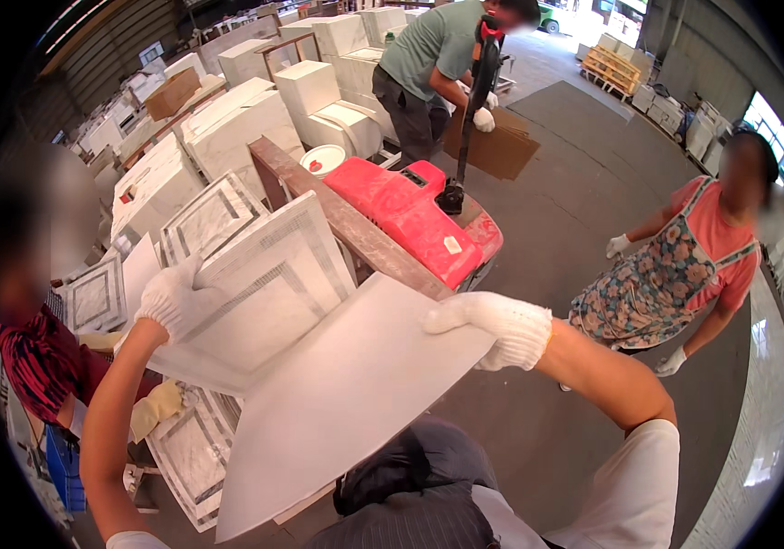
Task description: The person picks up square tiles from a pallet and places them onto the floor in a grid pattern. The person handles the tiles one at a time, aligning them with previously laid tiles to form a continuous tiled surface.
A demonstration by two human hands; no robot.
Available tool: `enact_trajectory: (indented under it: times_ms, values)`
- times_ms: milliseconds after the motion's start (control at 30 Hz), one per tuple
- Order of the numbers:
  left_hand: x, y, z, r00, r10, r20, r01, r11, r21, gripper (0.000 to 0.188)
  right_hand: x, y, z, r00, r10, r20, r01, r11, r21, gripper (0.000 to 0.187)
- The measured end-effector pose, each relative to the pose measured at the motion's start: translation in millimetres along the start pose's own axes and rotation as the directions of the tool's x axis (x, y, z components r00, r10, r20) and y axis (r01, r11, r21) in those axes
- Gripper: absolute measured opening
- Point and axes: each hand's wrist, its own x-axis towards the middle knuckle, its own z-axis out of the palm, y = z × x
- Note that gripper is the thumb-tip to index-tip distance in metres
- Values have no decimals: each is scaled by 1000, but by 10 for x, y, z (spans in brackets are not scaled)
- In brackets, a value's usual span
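A white knitted glove covers my left hand [172, 297], which grips the upper left edge of a white marble panel [264, 284] with a grey mosaic border. The panel stands tilted, leaning toward the far side. My right hand [499, 329], gloved the same way, pinches the upper right corner of a thin white sheet [346, 393]. From there the sheet hangs slanting down to the lower left, in front of the panel, and covers its lower part. The fingers of my right hand are partly hidden behind the sheet. Another bordered marble panel [195, 448] lies low at the left.
A red pallet truck [410, 215] stands beyond a rusty steel beam [319, 206]. At the left a co-worker's yellow-gloved hand [156, 409] is near the lower panel. One person [433, 55] bends at the back; another in a flowered apron [643, 274] stands right. White blocks [241, 128] fill the back left.
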Motion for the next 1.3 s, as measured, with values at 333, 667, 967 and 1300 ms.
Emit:
enact_trajectory:
  times_ms: [333,667,967,1300]
  values:
    - [192,258,-41,995,34,-95,-18,985,169,50,-1632,175,-1150,799,-489,-349,460,872,-169,62]
    - [98,391,-8,981,21,-194,-21,1000,-1,46,-1699,1068,-2086,386,-639,-665,818,571,-73,55]
    - [-169,568,44,962,-160,-220,143,986,-91,48,-206,454,-3389,253,-573,-780,955,279,105,38]
    - [-177,478,144,948,-204,-246,191,979,-76,38,475,-280,-4379,614,-413,-673,721,641,263,97]
